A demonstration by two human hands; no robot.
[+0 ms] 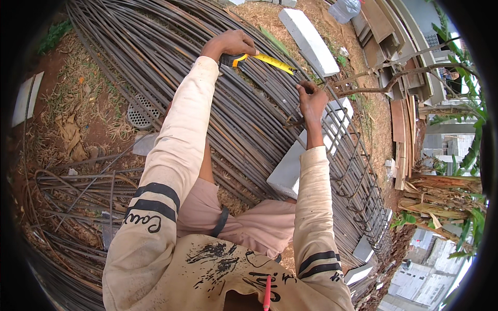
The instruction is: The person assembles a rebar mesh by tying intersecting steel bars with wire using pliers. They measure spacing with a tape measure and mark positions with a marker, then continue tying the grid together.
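In my left hand is a black and yellow tape measure, gripped by its case over the bundle of steel bars. Its yellow blade runs out to the right, and the free end lies above the bars. Close to that end is my right hand, thumb and fingers curled in a pinch just below the blade's tip. Whatever it may hold is too small to make out. Beneath both hands the long dark steel bars lie side by side in a slanting stack.
White blocks lie beside and under the bars. A tied rebar cage stretches down the right. Bent bars sit at lower left, near a perforated grey piece. Boards lean at upper right, behind bare branches.
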